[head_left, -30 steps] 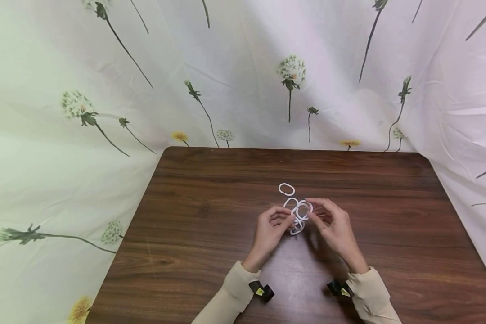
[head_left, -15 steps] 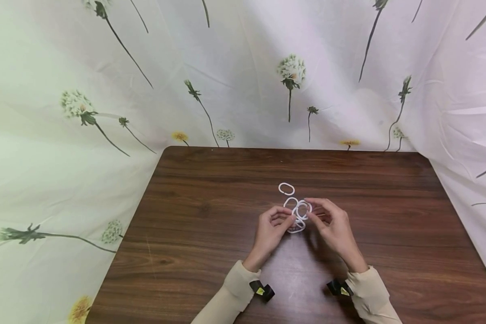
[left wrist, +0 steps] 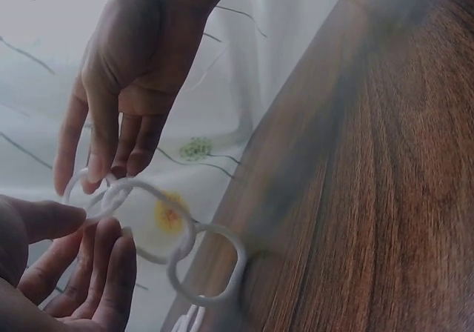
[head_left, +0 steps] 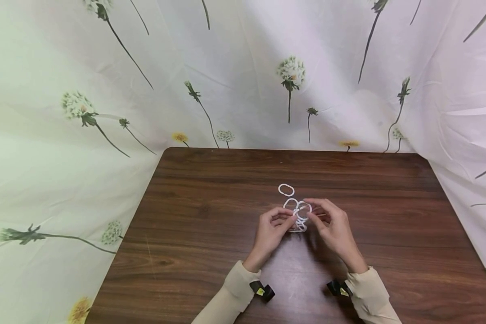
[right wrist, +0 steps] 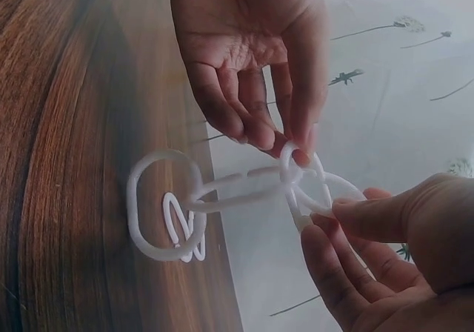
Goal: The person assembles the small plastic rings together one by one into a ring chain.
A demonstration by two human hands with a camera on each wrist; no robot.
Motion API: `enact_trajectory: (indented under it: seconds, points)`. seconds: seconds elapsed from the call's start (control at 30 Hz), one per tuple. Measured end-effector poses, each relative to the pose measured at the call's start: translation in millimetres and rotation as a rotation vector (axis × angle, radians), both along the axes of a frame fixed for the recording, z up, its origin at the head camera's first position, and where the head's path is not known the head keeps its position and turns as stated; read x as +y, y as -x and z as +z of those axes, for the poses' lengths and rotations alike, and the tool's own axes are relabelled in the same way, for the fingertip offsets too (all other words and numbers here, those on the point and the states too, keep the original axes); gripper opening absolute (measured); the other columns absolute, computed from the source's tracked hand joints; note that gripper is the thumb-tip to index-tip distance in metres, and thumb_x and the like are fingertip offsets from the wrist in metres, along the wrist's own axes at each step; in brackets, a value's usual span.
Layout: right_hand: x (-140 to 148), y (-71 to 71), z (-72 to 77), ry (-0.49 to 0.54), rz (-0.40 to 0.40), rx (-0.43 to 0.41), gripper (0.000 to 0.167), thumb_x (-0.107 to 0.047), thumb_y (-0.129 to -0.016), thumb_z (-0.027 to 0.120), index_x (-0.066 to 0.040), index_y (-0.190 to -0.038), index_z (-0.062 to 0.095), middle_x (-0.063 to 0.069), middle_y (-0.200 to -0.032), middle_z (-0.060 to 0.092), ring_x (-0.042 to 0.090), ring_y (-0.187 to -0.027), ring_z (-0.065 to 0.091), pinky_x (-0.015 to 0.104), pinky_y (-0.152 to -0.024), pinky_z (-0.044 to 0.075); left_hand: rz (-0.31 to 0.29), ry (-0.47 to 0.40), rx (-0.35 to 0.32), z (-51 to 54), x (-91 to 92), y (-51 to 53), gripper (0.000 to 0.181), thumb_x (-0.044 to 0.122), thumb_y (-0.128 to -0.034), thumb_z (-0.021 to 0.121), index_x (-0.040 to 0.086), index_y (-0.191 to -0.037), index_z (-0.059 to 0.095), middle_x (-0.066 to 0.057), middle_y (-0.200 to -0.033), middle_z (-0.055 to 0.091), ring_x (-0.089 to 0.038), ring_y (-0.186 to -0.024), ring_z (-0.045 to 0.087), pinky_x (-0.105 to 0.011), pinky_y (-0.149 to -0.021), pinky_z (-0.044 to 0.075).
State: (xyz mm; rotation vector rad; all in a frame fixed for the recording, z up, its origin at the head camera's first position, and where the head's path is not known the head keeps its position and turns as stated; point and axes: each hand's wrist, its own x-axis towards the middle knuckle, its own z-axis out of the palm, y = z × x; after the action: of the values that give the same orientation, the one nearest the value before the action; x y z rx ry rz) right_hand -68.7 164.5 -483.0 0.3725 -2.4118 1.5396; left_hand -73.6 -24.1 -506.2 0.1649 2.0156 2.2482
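Several white oval rings are linked together between the two hands, above the table. My left hand (head_left: pixel 269 231) pinches one ring between thumb and fingers. Opposite it, my right hand (head_left: pixel 337 231) pinches another white ring (head_left: pixel 310 209) by thumb and fingertips. In the left wrist view, a linked ring (left wrist: pixel 238 261) hangs below the pinched ones. The right wrist view shows a hanging ring (right wrist: pixel 133 210) at the chain's end, and the two pinched rings crossing at the fingertips. Whether those two are fully linked, I cannot tell.
A loose white ring (head_left: pixel 280 190) lies on the brown wooden table (head_left: pixel 210 270) beyond the hands, with another ring (head_left: pixel 290 200) nearer the fingers. A white cloth (head_left: pixel 243 90) with a flower print hangs behind and beside the table.
The hanging rings below the fingers have swung slightly. Both hands keep nearly the same place, and the right-hand ring has shifted a little against the left one.
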Motion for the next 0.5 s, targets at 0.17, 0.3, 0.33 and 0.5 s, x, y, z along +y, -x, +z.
enact_trajectory:
  seconds: [0.17,0.3,0.33,0.5]
  points:
    - [-2.1,-0.6,0.9,0.004,0.003,0.007,0.038,0.009,-0.091,0.073,-0.008,-0.124,0.073,0.013,-0.102,0.073,0.013,-0.086,0.071,0.019,-0.074,0.061,-0.01,-0.008,0.01,1.5,0.9,-0.9,0.021,0.005,-0.0956,0.074,-0.01,-0.11,0.07,-0.035,-0.1,0.072,-0.015,-0.076,0.073,-0.027,-0.072,0.063]
    - [-2.9,-0.5,2.4,0.029,-0.004,0.003,0.039,0.008,-0.091,0.074,-0.008,-0.126,0.072,0.017,-0.105,0.074,0.01,-0.087,0.071,0.016,-0.074,0.06,-0.004,0.0,0.019,1.5,1.6,-0.8,0.021,0.005,-0.0948,0.075,-0.01,-0.109,0.07,-0.035,-0.101,0.072,-0.018,-0.078,0.073,-0.027,-0.073,0.063]
    - [-3.0,-0.4,2.8,0.035,-0.007,0.003,0.039,0.008,-0.091,0.074,-0.008,-0.126,0.072,0.017,-0.105,0.074,0.009,-0.087,0.071,0.016,-0.074,0.06,-0.003,0.005,0.022,1.4,1.6,-0.8,0.021,0.005,-0.0947,0.075,-0.01,-0.109,0.07,-0.035,-0.101,0.072,-0.019,-0.078,0.073,-0.026,-0.073,0.063]
    - [-3.6,0.1,6.0,0.06,-0.018,0.004,0.039,0.007,-0.091,0.075,-0.007,-0.126,0.071,0.017,-0.104,0.076,0.003,-0.087,0.069,0.013,-0.074,0.059,0.007,0.013,0.032,0.3,2.3,-0.7,0.02,0.005,-0.0944,0.075,-0.009,-0.107,0.071,-0.033,-0.1,0.073,-0.024,-0.079,0.074,-0.024,-0.072,0.062]
